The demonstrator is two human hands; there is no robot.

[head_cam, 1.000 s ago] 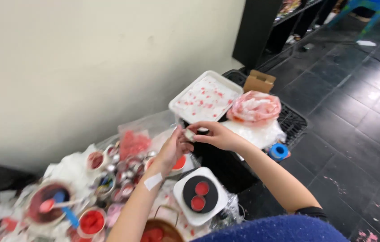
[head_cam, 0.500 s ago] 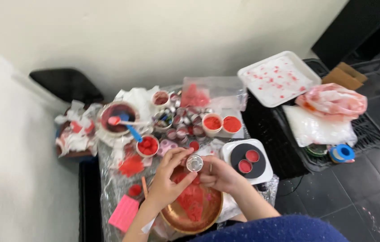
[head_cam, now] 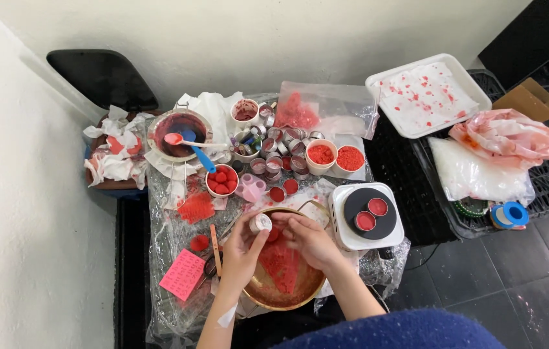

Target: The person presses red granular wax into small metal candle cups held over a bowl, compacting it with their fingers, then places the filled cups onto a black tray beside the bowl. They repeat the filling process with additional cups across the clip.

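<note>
My left hand (head_cam: 239,251) holds a small round metal tin (head_cam: 261,223) over a brass bowl (head_cam: 285,298) that contains red flakes. Beside it, my right hand (head_cam: 310,240) hovers over the same bowl with its fingers curled toward the tin; whether it holds anything I cannot see. A small white hot plate (head_cam: 368,216) with two red-filled tins on its black top stands just right of the bowl.
On the plastic-covered table are several small tins (head_cam: 279,152), cups of red wax (head_cam: 334,156), a sieve bowl with a blue spoon (head_cam: 181,136) and a pink note (head_cam: 183,274). A white stained tray (head_cam: 428,94) and bags rest on a black crate at right.
The camera has swung from the crate back to the table. Both hands came from the white tray to above the brass bowl, with the tin in my left hand.
</note>
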